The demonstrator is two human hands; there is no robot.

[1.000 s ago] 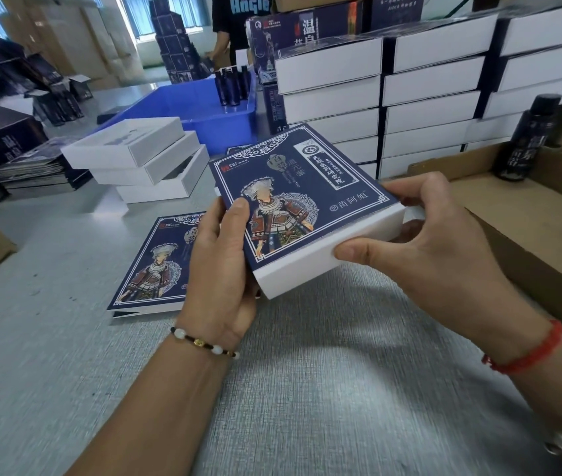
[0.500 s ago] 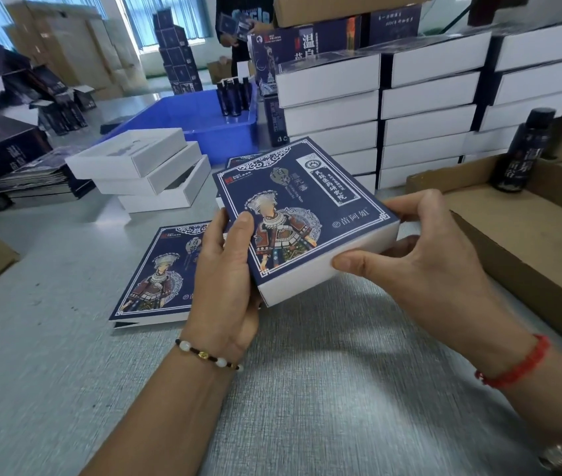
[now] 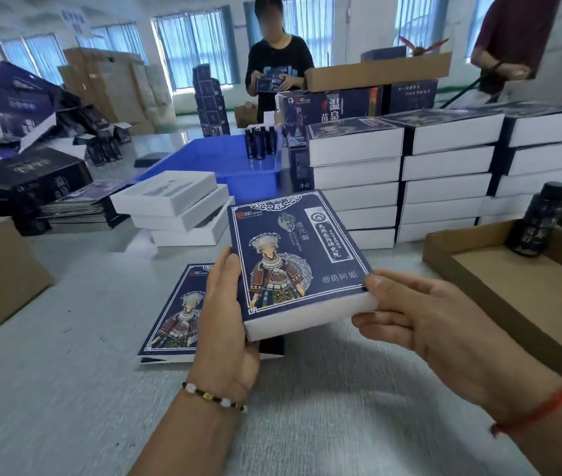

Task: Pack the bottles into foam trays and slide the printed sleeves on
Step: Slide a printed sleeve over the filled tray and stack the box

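Holding a white foam tray inside a navy printed cardboard sleeve [image 3: 296,259] above the grey table [image 3: 66,389], a packer had both hands clamped on it, the left hand [image 3: 224,324] wrapped along its left edge with the thumb on the printed face, the right hand [image 3: 420,317] pinching its near right corner where a strip of white foam showed past the sleeve's open end.

Judging by that exposed strip, the sleeve looked nearly home; the step would have gone best with the left hand bracing the sleeve and the right pressing the foam squarely in along its length, since a skewed push could have caught a corner and creased the card.

Just left of the held box and beneath it lay a flat stack of empty navy printed sleeves [image 3: 176,314]; behind the box sat three open white foam trays in a pile [image 3: 176,207], with a blue plastic bin [image 3: 217,163] further back holding upright dark bottles [image 3: 260,142]. Behind and right of the box rose stacks of finished sleeved boxes [image 3: 444,173]; close on its right stood a shallow brown cardboard carton [image 3: 527,297] with one dark bottle [image 3: 539,218] at its far corner.

Bare table in front of the box offered the freest room; the carton's rim crowded the right hand.
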